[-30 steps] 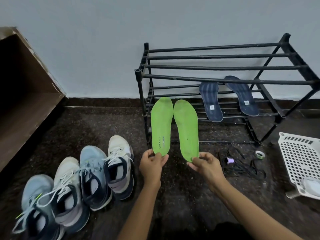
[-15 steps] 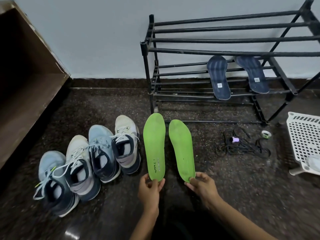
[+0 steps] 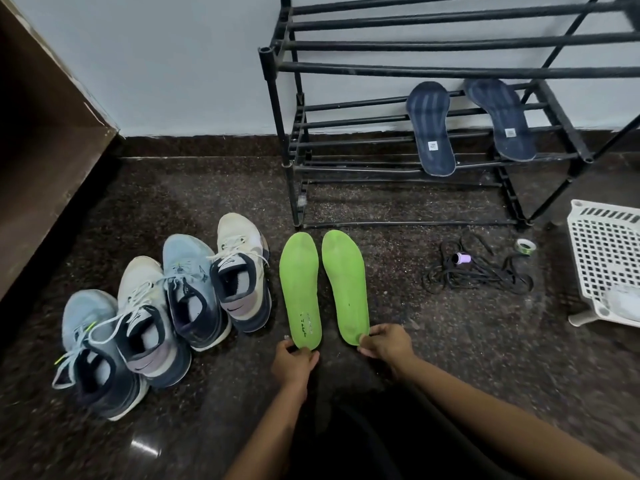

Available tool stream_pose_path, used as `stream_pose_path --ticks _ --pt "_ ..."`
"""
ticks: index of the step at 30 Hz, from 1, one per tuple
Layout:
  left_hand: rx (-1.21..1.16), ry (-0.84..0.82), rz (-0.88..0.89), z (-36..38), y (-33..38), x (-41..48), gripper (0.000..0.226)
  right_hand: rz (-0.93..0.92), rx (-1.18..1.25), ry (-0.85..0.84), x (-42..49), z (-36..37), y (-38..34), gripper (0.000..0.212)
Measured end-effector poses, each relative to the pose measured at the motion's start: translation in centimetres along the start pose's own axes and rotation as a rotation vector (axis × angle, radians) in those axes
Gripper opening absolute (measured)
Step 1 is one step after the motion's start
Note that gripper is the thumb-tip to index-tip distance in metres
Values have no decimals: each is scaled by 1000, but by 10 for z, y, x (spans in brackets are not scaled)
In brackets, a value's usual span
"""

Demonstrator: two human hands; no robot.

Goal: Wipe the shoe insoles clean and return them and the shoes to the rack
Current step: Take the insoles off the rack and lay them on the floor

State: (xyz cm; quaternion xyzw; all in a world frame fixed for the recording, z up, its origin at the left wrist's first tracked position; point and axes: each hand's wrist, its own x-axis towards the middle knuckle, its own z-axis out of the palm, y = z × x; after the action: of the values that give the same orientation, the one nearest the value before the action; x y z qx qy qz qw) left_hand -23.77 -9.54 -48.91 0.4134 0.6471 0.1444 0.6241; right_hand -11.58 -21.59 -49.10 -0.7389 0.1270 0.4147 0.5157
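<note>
Left hand (image 3: 294, 362) pinches the left insole (image 3: 300, 285) by its heel, right hand (image 3: 386, 342) the right insole (image 3: 344, 282), both lying on the floor (image 3: 485, 341) at twelve o'clock. Risk: that dusty-looking floor soils them. Shoes (image 3: 239, 278) at ten; rack (image 3: 287, 133) with navy insoles (image 3: 431, 129) at one.

Down on the floor (image 3: 450, 341), the left insole (image 3: 300, 289) and right insole (image 3: 346, 285) lie side by side, toes toward the rack (image 3: 381, 69), which stands behind them against the wall (image 3: 173, 64). The left hand (image 3: 292, 362) pinches the left insole's near end, and the right hand (image 3: 384, 342) pinches the right's. Just left of them sit four shoes (image 3: 194, 289) in a touching row. On the rack's middle shelf, right half, lie two shelf insoles (image 3: 431, 129). To the right is a cord tangle (image 3: 474, 271) with a tape roll (image 3: 524, 245) beyond it, and a basket (image 3: 606, 258) at the far right.
</note>
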Motion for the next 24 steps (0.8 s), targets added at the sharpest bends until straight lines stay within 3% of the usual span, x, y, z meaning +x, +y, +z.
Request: stream_pose_path --ticks 5,9,13,17,19,24 --pt "219 20 -13 -6 8 0 24 -46 -195 7 -5 -18 -3 8" --pt "343 -131 26 11 22 -17 37 -179 -262 58 -3 -53 -17 8" --pt "436 -284 225 55 68 -46 51 -308 -77 141 0 -96 -60 16" --pt "392 -455 330 118 120 -72 50 -355 421 207 2 -137 -127 18" --pt "370 -507 368 150 141 -82 50 -377 514 277 5 -155 -156 11" --pt "405 -499 448 222 177 -88 52 -393 606 389 16 -192 -210 23"
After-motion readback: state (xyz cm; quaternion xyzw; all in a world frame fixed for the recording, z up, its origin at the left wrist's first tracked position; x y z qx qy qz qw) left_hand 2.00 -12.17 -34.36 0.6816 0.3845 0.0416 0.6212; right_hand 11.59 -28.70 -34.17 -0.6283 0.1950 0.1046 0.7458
